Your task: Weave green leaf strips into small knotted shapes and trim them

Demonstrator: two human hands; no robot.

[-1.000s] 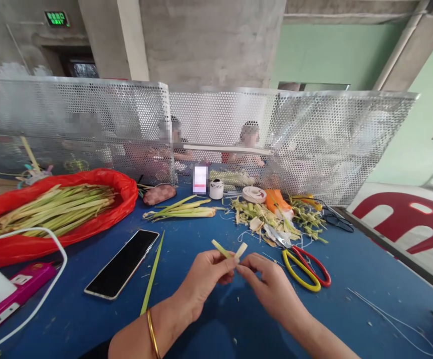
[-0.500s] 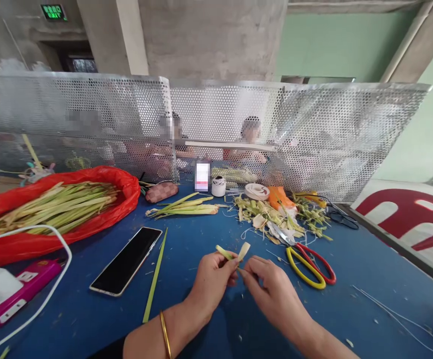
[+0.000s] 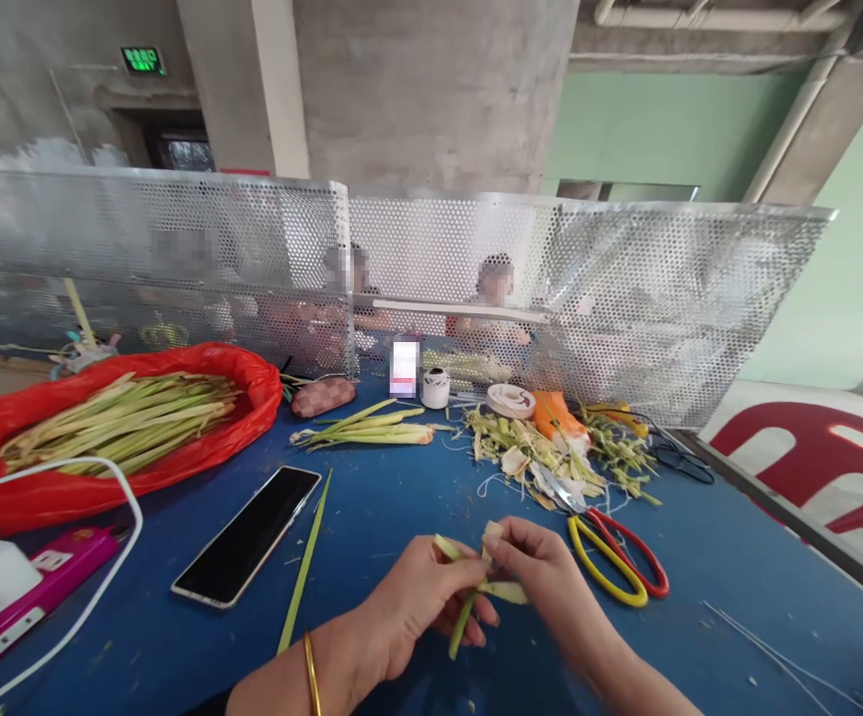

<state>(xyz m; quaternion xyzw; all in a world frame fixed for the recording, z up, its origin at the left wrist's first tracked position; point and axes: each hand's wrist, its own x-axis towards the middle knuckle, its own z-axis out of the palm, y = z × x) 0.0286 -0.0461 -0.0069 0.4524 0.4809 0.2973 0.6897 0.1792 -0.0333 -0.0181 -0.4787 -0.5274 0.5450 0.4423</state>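
Low over the near middle of the table, my left hand (image 3: 431, 597) pinches a small folded piece of pale green leaf strips (image 3: 464, 625). Its strip ends stick out on several sides. My right hand (image 3: 532, 562) grips the whitish upper end of the same piece between thumb and fingers. The fingertips hide the crossing of the strips. Scissors (image 3: 617, 562) with one yellow and one red handle lie to the right of my right hand. A long flat green leaf strip (image 3: 307, 567) rests to the left of my left hand.
A black-screened phone (image 3: 249, 537), a magenta power strip (image 3: 36, 587) with a white cable and a red bag (image 3: 253, 373) of long leaves lie left. A leaf bundle (image 3: 372, 433), a tape roll (image 3: 510, 401) and leaf scraps (image 3: 536, 447) lie farther back, before a perforated metal screen (image 3: 446, 239).
My right hand has moved up onto the whitish end of the leaf piece. A green end now hangs below my left hand and a pale one points right. The view has tilted slightly upward.
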